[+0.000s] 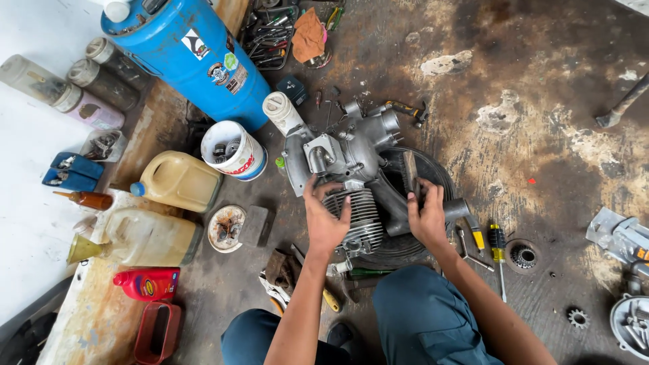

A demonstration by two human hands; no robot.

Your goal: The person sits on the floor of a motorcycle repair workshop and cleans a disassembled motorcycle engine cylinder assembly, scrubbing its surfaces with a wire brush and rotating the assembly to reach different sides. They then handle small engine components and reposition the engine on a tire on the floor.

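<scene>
Left hand lies spread, fingers splayed, flat on the finned cylinder of the engine, while my right hand is closed around the handle of a tool standing up at the engine's three o'clock side; I cannot tell what kind of tool it is. That engine sits on a black tyre near the middle of the stained concrete floor, and I judge it a heavy, rigid lump of cast metal, probably oily and so slippery. The thin fins look like the fragile part, so I would press on them only lightly and take any real grip on the thick casing at twelve o'clock. Outward from there, a white tub of small parts stands at nine o'clock, with a blue drum at eleven o'clock beyond it. Two yellowish jugs lie farther toward nine. At four o'clock a screwdriver with a yellow and black handle lies on the floor, and a small gear rests well apart beyond it.
</scene>
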